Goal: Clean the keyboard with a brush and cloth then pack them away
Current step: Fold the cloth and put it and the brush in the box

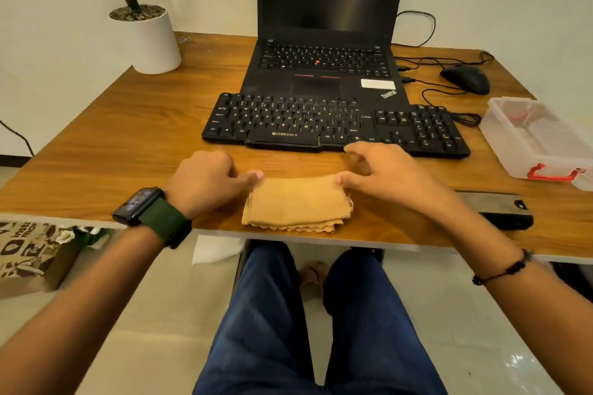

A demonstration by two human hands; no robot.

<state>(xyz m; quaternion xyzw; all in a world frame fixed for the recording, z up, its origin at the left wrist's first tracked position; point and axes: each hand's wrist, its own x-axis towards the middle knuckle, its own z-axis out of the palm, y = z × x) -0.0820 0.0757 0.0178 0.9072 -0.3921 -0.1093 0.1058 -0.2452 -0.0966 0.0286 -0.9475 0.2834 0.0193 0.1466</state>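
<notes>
Two hands work at a folded tan cloth (296, 204) lying at the lower middle of the frame, its scalloped hem right at the near edge of the wooden tabletop (106, 151). The left hand (205, 179) pinches the cloth's upper-left corner with thumb and curled fingers; the right hand (382, 173) pinches the upper-right corner, its other fingers spread loosely. Just above them sits a black Zebronics keyboard (333, 125), its front edge partly hidden by the right hand's fingers. Behind it stands an open ThinkPad laptop (324, 42) — the top of its dark screen is cut off. At the right edge, a clear plastic box (542, 141) with a red latch is cropped, its contents hard to make out. Bare wood lies open at the left of the cloth.
</notes>
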